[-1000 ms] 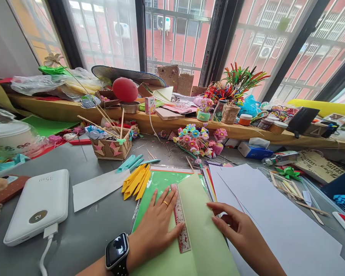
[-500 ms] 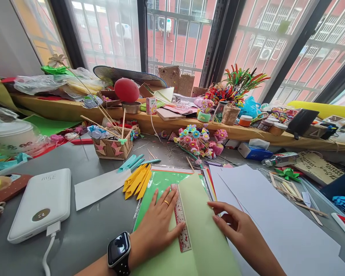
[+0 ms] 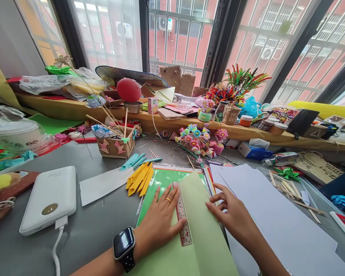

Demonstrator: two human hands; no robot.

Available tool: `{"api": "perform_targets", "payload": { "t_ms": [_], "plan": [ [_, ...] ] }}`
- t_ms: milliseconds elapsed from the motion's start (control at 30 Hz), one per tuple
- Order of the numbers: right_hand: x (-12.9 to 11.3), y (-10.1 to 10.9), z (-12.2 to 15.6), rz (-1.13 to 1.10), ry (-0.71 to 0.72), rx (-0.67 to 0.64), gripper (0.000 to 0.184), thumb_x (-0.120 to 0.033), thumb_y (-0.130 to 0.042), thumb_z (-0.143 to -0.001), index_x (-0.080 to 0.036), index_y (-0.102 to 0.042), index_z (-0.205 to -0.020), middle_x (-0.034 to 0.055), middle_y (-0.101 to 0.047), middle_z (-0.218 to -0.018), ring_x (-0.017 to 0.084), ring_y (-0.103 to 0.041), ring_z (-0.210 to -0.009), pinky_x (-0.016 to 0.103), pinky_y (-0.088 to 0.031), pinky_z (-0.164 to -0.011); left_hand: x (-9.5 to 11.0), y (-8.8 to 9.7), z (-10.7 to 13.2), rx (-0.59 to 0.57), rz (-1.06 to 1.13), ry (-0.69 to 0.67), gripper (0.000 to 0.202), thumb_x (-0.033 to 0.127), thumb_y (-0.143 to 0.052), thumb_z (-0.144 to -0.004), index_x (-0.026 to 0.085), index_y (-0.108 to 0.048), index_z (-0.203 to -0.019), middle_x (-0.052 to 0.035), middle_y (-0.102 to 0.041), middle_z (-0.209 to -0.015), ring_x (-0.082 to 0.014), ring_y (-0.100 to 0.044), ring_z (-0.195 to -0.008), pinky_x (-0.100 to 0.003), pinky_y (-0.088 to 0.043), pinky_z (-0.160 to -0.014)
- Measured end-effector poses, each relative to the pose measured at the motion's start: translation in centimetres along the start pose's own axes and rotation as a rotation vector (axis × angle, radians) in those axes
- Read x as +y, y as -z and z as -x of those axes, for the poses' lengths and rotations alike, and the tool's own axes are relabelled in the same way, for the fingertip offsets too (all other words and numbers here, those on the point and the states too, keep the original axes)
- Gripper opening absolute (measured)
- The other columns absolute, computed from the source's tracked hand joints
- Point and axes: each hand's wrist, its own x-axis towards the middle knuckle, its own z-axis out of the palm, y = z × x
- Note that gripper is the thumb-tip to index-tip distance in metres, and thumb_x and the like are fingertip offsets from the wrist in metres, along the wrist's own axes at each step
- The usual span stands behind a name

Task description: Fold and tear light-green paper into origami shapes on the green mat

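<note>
My left hand [image 3: 160, 218], with a ring and a smartwatch, lies flat with fingers spread, pressing a patterned ruler [image 3: 183, 219] onto a light green paper sheet [image 3: 201, 237]. The sheet is folded up over the ruler's right edge. My right hand [image 3: 231, 214] rests on the right edge of that fold, fingers curled and pinching the paper. A brighter green sheet [image 3: 163, 182] in a plastic sleeve lies under both.
White paper sheets [image 3: 264, 207] lie to the right. Yellow folded paper pieces [image 3: 139, 179], a white strip [image 3: 103, 184] and a white power bank [image 3: 50, 197] lie to the left. A star-decorated basket [image 3: 115, 145], paper flowers [image 3: 198, 140] and a cluttered wooden ledge [image 3: 241, 132] stand behind.
My right hand has slid up along the folded edge of the light green sheet. The view has shifted slightly to the left; my left hand stays on the ruler.
</note>
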Motion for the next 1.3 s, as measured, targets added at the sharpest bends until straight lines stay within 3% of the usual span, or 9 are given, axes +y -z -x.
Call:
{"api": "perform_targets", "payload": {
  "t_ms": [133, 233, 633, 1067, 1300],
  "plan": [
    [-1.8, -0.9, -2.4, 0.355, 0.038, -0.007, 0.023, -0.031, -0.051, -0.071, -0.016, -0.059, -0.085, 0.0035, -0.063, -0.069, 0.016, -0.056, -0.065, 0.024, -0.038, -0.058, 0.1, 0.0, 0.1, 0.011, -0.003, -0.003, 0.067, 0.056, -0.017, -0.079, 0.017, -0.011, -0.133, -0.0061, -0.014, -0.139, -0.0246, -0.009, -0.127, -0.050, -0.006, -0.101],
    [-3.1, -1.6, -3.5, 0.600, 0.061, -0.027, 0.017, -0.030, -0.050, -0.071, -0.017, -0.058, -0.065, 0.0029, -0.061, -0.062, 0.015, -0.054, -0.059, 0.023, -0.031, -0.051, 0.1, -0.1, 0.1, 0.012, -0.003, -0.007, 0.067, 0.057, -0.018, -0.079, 0.017, -0.010, -0.133, -0.0063, -0.014, -0.139, -0.0247, -0.009, -0.127, -0.050, -0.006, -0.101],
    [-5.0, -2.1, -4.0, 0.801, 0.108, -0.005, 0.014, -0.021, -0.047, -0.073, -0.018, -0.060, -0.073, 0.0044, -0.065, -0.074, 0.016, -0.057, -0.068, 0.022, -0.028, -0.049, -0.1, -0.2, 0.2, 0.047, 0.004, -0.024, 0.068, 0.056, -0.021, -0.079, 0.016, -0.014, -0.132, -0.0081, -0.020, -0.138, -0.0260, -0.011, -0.127, -0.049, -0.008, -0.101],
    [-6.1, -4.1, -2.8, 0.914, 0.384, 0.005, 0.023, -0.018, -0.040, -0.081, -0.016, -0.059, -0.068, 0.0059, -0.064, -0.067, 0.015, -0.058, -0.059, 0.023, -0.029, -0.047, 0.1, -0.3, 0.0, 0.072, 0.018, -0.022, 0.067, 0.050, -0.032, -0.078, 0.017, -0.013, -0.133, -0.0087, -0.021, -0.138, -0.0264, -0.014, -0.126, -0.051, -0.009, -0.101],
    [-6.1, -3.7, -2.9, 0.957, 0.414, -0.030, 0.022, -0.014, -0.040, -0.080, -0.017, -0.059, -0.070, 0.0060, -0.064, -0.068, 0.017, -0.059, -0.061, 0.023, -0.034, -0.049, 0.1, -0.1, 0.0, 0.062, 0.010, -0.024, 0.066, 0.050, -0.033, -0.078, 0.015, -0.016, -0.132, -0.0099, -0.024, -0.137, -0.0265, -0.015, -0.126, -0.051, -0.010, -0.100]
  ]
}}
